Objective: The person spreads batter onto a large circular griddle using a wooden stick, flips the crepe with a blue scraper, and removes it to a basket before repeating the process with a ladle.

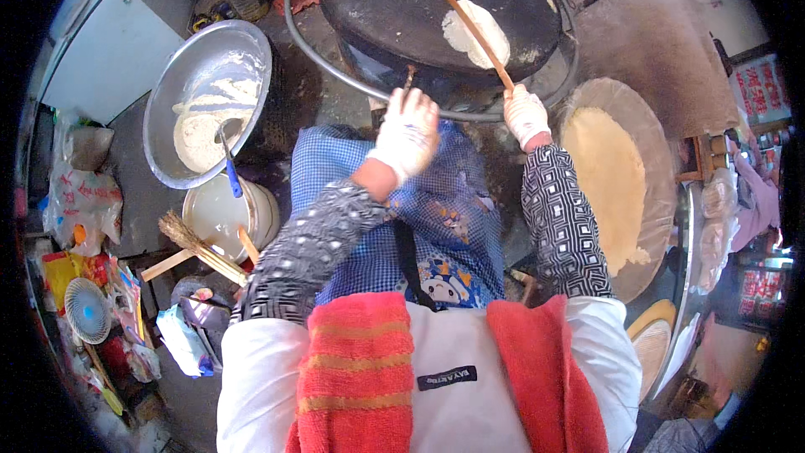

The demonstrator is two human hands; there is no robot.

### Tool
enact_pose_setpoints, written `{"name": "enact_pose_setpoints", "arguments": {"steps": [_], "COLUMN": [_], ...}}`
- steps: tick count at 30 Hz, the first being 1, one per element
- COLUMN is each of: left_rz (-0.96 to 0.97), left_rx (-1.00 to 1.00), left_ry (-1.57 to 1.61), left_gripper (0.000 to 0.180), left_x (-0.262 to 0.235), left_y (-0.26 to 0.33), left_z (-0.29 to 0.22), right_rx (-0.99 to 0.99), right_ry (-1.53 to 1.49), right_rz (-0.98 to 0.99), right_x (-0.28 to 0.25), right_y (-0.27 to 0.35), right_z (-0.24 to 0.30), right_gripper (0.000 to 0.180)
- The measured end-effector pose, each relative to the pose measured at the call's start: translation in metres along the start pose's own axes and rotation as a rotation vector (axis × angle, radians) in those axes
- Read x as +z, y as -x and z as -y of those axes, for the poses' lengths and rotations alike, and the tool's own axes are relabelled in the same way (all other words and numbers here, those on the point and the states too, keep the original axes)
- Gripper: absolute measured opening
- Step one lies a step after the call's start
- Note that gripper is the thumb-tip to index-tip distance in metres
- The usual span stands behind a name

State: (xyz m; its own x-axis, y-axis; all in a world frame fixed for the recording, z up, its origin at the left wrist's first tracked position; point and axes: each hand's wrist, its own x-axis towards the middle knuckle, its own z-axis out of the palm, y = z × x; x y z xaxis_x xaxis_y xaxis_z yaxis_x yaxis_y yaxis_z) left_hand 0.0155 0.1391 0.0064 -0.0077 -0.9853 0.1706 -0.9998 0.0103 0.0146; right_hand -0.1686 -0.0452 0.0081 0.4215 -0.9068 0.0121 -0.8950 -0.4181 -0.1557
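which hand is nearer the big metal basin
Left. The left hand is to the right of the metal basin, not touching it; the right hand, holding the wooden stick, is farther right.

Left hand (406, 136) smeared by motion; its fingertips overlap the near end of a rusty peg (410, 75), so grip or mere nearness cannot be told. Right hand (527, 115) hides the near end of the wooden stick (461, 19); stick in turn covers a strip of the pale batter (489, 27). Black griddle (377, 25) cut off at the upper edge. Metal basin (158, 138) hides part of the white bucket (270, 211). Straw brush (186, 235): one end lost behind the left sleeve (310, 231). Red towel (360, 361) runs out at the lower edge.
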Motion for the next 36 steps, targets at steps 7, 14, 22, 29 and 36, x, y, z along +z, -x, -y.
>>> {"name": "enact_pose_setpoints", "arguments": {"steps": [7, 14, 22, 29, 36], "left_rz": [0.160, 0.160, 0.187, 0.138, 0.159], "left_rx": [-0.068, -0.092, -0.099, -0.134, -0.192], "left_ry": [-0.227, -0.208, -0.207, -0.229, -0.261], "left_gripper": [0.052, 0.051, 0.051, 0.049, 0.049], "left_x": [0.028, 0.022, 0.012, 0.008, 0.013], "left_y": [-0.016, -0.014, -0.009, -0.001, 0.007], "left_z": [-0.041, -0.035, -0.026, -0.014, 0.001], "right_rx": [-0.086, -0.170, -0.087, 0.056, -0.054], "right_ry": [0.056, 0.037, 0.008, 0.045, 0.145], "right_rz": [0.068, -0.096, -0.128, -0.035, -0.064], "right_x": [0.003, -0.003, -0.013, 0.005, 0.000], "right_y": [0.016, 0.014, 0.003, 0.016, -0.002], "right_z": [-0.008, -0.010, -0.031, -0.052, -0.039], "right_gripper": [0.034, 0.033, 0.023, 0.030, 0.028]}}
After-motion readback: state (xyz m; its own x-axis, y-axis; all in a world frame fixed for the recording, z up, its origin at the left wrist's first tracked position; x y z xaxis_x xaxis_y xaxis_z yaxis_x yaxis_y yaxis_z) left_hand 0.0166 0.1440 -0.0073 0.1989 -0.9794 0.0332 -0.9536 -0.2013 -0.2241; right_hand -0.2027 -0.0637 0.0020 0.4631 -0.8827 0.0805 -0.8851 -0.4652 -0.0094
